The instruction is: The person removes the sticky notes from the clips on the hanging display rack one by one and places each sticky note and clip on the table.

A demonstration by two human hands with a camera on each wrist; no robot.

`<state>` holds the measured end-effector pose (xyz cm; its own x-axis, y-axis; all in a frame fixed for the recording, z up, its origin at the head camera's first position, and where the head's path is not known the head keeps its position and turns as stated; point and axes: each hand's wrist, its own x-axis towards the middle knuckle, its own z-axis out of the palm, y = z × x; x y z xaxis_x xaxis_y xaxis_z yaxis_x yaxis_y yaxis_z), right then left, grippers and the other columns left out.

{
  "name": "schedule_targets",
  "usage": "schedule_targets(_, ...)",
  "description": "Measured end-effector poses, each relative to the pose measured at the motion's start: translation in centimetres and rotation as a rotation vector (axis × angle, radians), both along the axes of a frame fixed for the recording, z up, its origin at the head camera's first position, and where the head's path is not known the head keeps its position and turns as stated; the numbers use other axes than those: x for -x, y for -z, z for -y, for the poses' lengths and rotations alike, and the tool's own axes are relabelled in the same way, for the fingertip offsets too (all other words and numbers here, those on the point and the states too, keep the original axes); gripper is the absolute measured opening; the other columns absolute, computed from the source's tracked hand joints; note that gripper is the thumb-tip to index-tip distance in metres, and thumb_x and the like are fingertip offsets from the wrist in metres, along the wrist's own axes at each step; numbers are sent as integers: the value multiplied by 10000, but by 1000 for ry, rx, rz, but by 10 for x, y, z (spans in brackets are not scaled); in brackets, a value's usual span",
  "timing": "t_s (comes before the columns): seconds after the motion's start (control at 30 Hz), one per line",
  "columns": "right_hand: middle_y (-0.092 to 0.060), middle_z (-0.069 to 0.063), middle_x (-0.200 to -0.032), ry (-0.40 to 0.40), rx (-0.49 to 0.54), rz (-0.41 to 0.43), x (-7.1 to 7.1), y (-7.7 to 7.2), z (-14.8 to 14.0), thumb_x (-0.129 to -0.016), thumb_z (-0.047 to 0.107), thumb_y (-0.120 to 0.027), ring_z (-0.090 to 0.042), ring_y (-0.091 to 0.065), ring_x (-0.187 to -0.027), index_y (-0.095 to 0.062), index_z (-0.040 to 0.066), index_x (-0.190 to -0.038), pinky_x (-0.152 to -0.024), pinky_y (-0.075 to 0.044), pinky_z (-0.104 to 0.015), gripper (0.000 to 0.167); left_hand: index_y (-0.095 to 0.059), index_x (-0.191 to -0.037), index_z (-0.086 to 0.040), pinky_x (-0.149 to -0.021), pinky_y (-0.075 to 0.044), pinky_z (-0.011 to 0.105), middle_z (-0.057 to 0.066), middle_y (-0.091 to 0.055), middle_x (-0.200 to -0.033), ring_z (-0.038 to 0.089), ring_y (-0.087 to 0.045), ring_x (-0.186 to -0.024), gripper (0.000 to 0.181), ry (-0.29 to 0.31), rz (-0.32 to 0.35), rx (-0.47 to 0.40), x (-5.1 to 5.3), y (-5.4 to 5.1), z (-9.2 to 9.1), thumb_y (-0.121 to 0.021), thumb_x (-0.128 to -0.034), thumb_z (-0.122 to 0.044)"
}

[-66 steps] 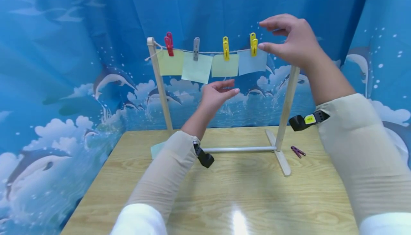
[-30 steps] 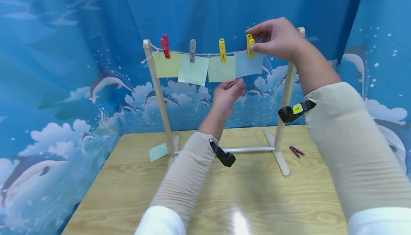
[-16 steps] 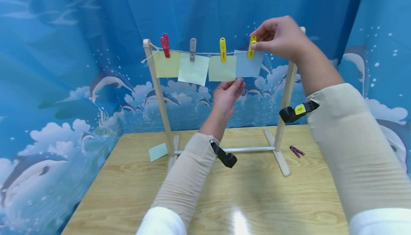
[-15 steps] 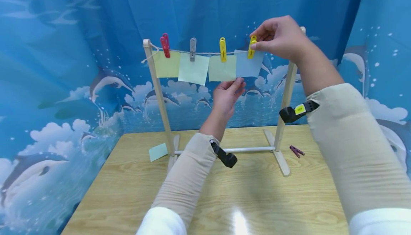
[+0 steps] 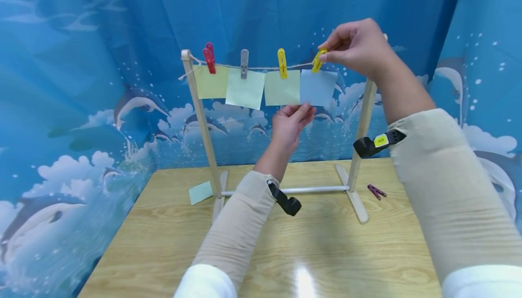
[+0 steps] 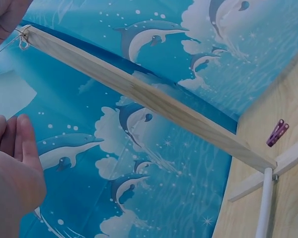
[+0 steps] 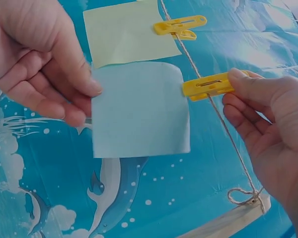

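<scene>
My right hand [image 5: 363, 51] pinches a yellow clothespin [image 7: 208, 86] at the right part of the string. The pin still sits across the string. Below it hangs a light blue paper note [image 7: 139, 111], its top edge under the string and close to the pin's tip; whether they touch I cannot tell. My left hand [image 5: 287, 128] pinches that note near its lower left corner. To the left, another yellow clothespin [image 5: 282, 62] holds a pale green note [image 5: 282, 88], a grey clothespin [image 5: 244, 64] a mint note [image 5: 244, 89], and a red clothespin [image 5: 210, 59] a yellow note [image 5: 212, 83].
The string runs between two wooden posts [image 5: 205, 121] joined low by a white rod [image 5: 314, 189]. A mint note [image 5: 200, 193] lies by the left foot on the wooden table [image 5: 326, 252]. A purple clothespin [image 5: 377, 192] lies beyond the right foot. A dolphin-print curtain [image 5: 102, 85] surrounds it.
Both hands came to the blue note; the right took hold of its yellow clothespin, the left of its lower edge. The note has dropped below the string, and the pin has tilted.
</scene>
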<state>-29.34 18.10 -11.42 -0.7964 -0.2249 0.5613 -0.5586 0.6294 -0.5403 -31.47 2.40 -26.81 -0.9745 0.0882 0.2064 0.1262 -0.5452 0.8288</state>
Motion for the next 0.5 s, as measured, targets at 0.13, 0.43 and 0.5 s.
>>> schedule_targets(0.13,-666,-48,-985,-27,100,-64,-1,0,1,-905,170,-691,-139,-630,-886,-720,-7,-1026,-814,-511,-146,216,-678,-999,-26,-855,-565,316,139,-719,-986,219,-711,-934,162,15,14,66,0,5,1,-677,-918,-167)
schedule_targets(0.43,-670,-42,-989,-80,259,-178,-10,0,3,-871,164,-723,-121,-669,-945,-729,-16,-1000,-876,-509,-176,221,-645,-933,-17,-796,-587,333,144,-714,-930,268,-717,-871,123,17,49,223,-3,14,6,-697,-912,-126)
schedule_targets(0.5,-665,-37,-969,-87,254,-200,-12,3,4,-873,139,-722,-126,-664,-913,-722,-31,-1001,-857,-512,-167,213,-657,-920,-24,-785,-591,343,138,-714,-917,250,-715,-819,95,6,46,247,-5,15,8,-708,-902,-102)
